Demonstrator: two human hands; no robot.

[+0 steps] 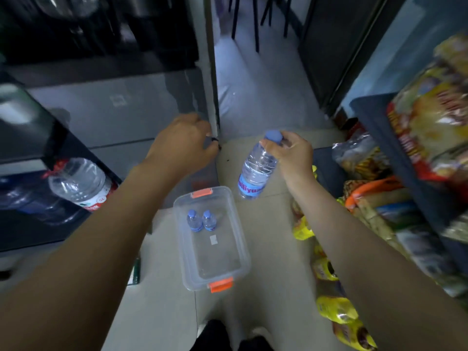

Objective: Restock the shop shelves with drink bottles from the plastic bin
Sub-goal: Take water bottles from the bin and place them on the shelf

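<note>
A clear plastic water bottle with a blue cap and blue label [257, 171] hangs in the air above the pale tiled floor [273, 295], tilted with its base toward the left, just beyond the far right corner of the bin. The right hand [290, 152] holds it at the top, fingers and thumb pinched round the neck just under the cap.

Below and to the left stands the clear rectangular plastic bin with orange latches [183, 252], resting on the floor between the two forearms. Inside it, at the far end, two small clear bottles with blue caps [195, 221] stand upright side by side, touching or nearly so. A small white sticker [214, 239] shows on the bin's bottom, near them.

The left hand [182, 140] is out ahead of the bin, back toward the camera, its fingers curled round the right edge of a glass door [121, 117] of a dark cabinet on the left; the fingertips are hidden.

Behind that glass, on a lower shelf, a large clear bottle with a red and white label [79, 184] lies on its side, with darker bottles beside it that are too dim to make out.

On the right a dark blue shelf rack [374, 127] carries bright red and yellow snack packets [430, 127], and more yellow packets [336, 314] lie along the floor at its foot.

Black chair legs [255, 26] stand far ahead.
</note>
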